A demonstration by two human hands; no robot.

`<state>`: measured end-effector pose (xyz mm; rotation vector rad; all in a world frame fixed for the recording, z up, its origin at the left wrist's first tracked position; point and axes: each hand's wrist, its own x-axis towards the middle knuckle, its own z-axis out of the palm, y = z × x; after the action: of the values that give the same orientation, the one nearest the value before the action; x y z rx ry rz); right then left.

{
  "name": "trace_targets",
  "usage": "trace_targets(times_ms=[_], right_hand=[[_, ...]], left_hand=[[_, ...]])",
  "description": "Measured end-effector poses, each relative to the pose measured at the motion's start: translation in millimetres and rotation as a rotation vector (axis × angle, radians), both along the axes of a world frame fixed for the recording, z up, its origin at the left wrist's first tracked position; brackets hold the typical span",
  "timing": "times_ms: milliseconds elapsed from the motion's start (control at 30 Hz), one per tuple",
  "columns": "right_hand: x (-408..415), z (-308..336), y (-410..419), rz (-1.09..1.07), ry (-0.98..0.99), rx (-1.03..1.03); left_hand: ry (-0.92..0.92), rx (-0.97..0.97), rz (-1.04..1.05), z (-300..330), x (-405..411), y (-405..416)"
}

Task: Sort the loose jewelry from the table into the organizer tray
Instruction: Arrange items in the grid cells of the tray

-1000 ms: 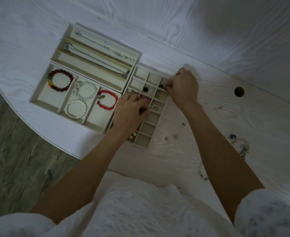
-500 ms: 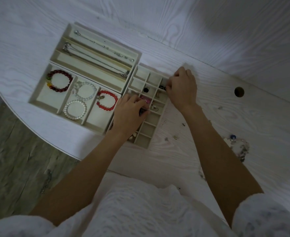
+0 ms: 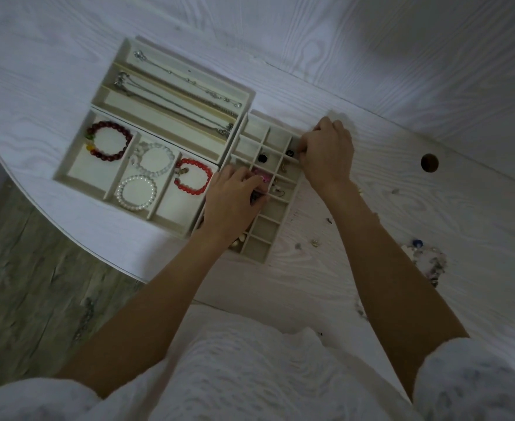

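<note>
The cream organizer tray has three parts. Its small-cell grid section (image 3: 263, 238) holds rings and earrings, among them a pink piece (image 3: 263, 177) and two black ones (image 3: 262, 158). My left hand (image 3: 231, 205) lies over the grid's near-left cells, its fingers curled round a small dark piece (image 3: 254, 196). My right hand (image 3: 327, 156) is at the grid's far-right rim, fingertips curled down into a cell; what they hold is hidden. Loose jewelry (image 3: 429, 262) lies in a heap on the table to the right.
A bracelet section (image 3: 77, 174) holds red, dark red, clear and pearl bracelets. Behind it, a long-slot section (image 3: 122, 50) holds chains. Stray small pieces (image 3: 314, 243) dot the white table right of the grid. A cable hole (image 3: 429, 162) sits far right. The table's curved edge drops to the floor at left.
My right hand has edged slightly left along the grid's far rim. My left hand has stayed put on the grid.
</note>
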<state>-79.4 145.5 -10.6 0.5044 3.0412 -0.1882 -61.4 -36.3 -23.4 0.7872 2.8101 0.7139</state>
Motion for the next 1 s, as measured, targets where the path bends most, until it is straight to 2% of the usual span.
trace_targets(times_ms=[100, 200, 300, 400, 600, 767, 1000], right_hand=[[5.0, 4.3, 1.2, -0.072, -0.008, -0.141], [9.0, 4.9, 1.8, -0.241, 0.007, -0.349], [13.2, -0.9, 0.1, -0.388, 0.058, -0.459], [18.4, -5.2, -3.6, -0.43, 0.108, -0.438], [15.8, -3.8, -2.3, -0.285, 0.069, -0.211], [17.1, -2.9, -4.4, -0.311, 0.105, -0.323], [21.5, -6.0, -1.7, -0.319, 0.096, -0.364]], left_hand=[[-0.007, 0.006, 0.002, 0.4, 0.0, -0.4], [-0.013, 0.004, 0.005, 1.0, 0.0, 0.0], [-0.026, 0.003, 0.004, 1.8, 0.2, 0.6], [-0.016, -0.005, 0.0, 1.1, -0.4, -0.4], [-0.007, -0.01, 0.003, -2.6, -0.2, -0.3], [-0.003, -0.018, 0.005, -1.0, -0.2, -0.1], [-0.001, -0.034, -0.009, -3.4, -0.2, -0.7]])
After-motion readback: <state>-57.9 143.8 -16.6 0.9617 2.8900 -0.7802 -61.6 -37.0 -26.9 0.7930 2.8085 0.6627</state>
